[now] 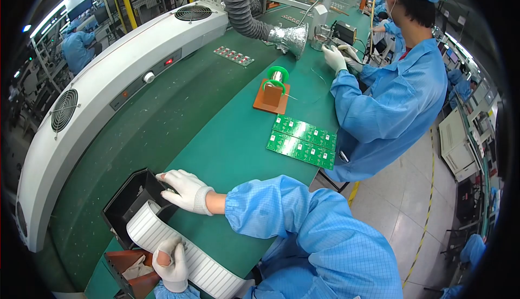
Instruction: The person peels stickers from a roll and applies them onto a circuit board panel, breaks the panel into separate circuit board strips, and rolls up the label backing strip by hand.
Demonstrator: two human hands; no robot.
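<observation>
My right hand (187, 191), in a white glove, reaches to the rim of a black box (130, 195), its fingers apart and touching or just over the edge. Below it, my left hand (172, 266), gloved with a bare fingertip showing, is closed on a long strip of white labels (208, 271). The strip curves out of the black box, passes beside the left hand and runs toward my body. A brown box (143, 284) with crumpled white material inside stands next to the left hand.
Green circuit boards (302, 140) lie ahead beside a solder spool (278, 75) on a brown stand (271, 95). A white fan unit (97, 82) arches along the left. A co-worker (390, 87) in blue works at the right, near a foil-covered duct (291, 40).
</observation>
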